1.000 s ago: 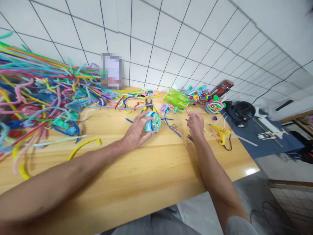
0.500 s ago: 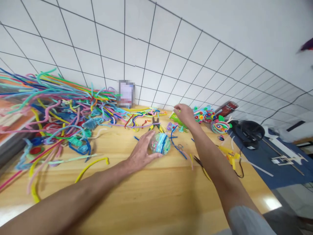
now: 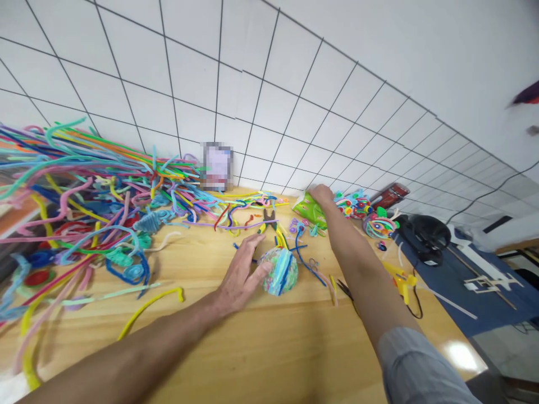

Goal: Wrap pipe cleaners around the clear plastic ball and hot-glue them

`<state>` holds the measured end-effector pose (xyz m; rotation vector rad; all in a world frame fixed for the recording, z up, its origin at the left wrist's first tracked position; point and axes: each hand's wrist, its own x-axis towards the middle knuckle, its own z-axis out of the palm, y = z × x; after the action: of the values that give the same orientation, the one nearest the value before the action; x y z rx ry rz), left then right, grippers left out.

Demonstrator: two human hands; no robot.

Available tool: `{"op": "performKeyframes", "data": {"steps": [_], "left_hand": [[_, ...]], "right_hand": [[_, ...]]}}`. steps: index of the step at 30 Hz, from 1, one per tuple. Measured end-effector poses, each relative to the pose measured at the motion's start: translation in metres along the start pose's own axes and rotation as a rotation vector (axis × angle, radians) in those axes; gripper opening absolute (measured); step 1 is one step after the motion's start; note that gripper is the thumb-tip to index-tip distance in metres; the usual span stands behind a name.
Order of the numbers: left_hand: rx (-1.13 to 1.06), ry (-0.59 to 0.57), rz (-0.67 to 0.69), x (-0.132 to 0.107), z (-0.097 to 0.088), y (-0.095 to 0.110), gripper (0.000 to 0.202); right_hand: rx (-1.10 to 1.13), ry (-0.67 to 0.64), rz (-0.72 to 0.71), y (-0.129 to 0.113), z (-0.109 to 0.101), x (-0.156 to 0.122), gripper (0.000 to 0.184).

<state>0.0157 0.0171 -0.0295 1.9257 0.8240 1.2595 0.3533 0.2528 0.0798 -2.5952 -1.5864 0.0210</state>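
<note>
A ball wrapped in blue, green and multicoloured fuzzy strands (image 3: pixel 280 272) sits on the wooden table. My left hand (image 3: pixel 242 275) lies along its left side, fingers stretched and thumb touching it. Beyond the ball, pliers with yellow-green handles (image 3: pixel 269 220) lie with jaws towards the wall. Farther right, my right hand (image 3: pixel 323 196) has its fingers bent over the upper edge of a green packet (image 3: pixel 309 209); the fingertips are hidden. Blue pipe cleaners (image 3: pixel 307 258) and small curled pieces (image 3: pixel 297 225) are scattered between the two hands.
A large heap of coloured pipe cleaners (image 3: pixel 101 196) covers the left side. Decorated colourful figures (image 3: pixel 379 224) and a red canister (image 3: pixel 391 196) stand at the right by the tiled wall. A yellow glue gun (image 3: pixel 404 280) and dark scissors (image 3: pixel 345 289) lie near my right forearm.
My right hand has come down onto the green packet. My left hand's grip round the ball has loosened, and more of the ball shows. The view has shifted slightly.
</note>
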Motion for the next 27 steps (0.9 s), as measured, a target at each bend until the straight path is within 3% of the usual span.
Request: {"op": "performKeyframes", "data": {"steps": [4, 8, 11, 12, 14, 17, 21, 24, 27], "left_hand": [[-0.008, 0.043, -0.024, 0.004, -0.002, 0.002, 0.053], [0.029, 0.184, 0.041, 0.016, -0.012, 0.014, 0.045], [0.082, 0.259, 0.087, 0.023, -0.02, 0.037, 0.035], [0.082, 0.257, 0.104, 0.023, -0.022, 0.048, 0.031], [0.048, 0.213, 0.127, 0.02, -0.022, 0.071, 0.028], [-0.056, 0.098, 0.096, 0.01, -0.015, 0.104, 0.038], [-0.291, -0.066, -0.112, 0.0, 0.004, 0.131, 0.042], [-0.595, -0.138, -0.422, -0.008, 0.017, 0.141, 0.054], [-0.884, -0.191, -0.741, -0.021, 0.025, 0.152, 0.073]], "right_hand": [[0.182, 0.15, -0.063, 0.004, -0.019, -0.015, 0.023], [0.407, 0.35, -0.25, 0.017, -0.054, -0.062, 0.033], [0.578, 0.399, -0.382, 0.034, -0.07, -0.129, 0.03], [0.741, 0.396, -0.468, 0.041, -0.071, -0.155, 0.027], [0.95, 0.365, -0.57, 0.054, -0.069, -0.21, 0.023], [1.02, 0.322, -0.617, 0.067, -0.063, -0.282, 0.015], [0.893, 0.453, -0.72, 0.072, -0.059, -0.339, 0.007], [0.838, 0.566, -0.801, 0.073, -0.056, -0.362, 0.006], [0.828, 0.627, -0.795, 0.075, -0.049, -0.382, 0.012]]}}
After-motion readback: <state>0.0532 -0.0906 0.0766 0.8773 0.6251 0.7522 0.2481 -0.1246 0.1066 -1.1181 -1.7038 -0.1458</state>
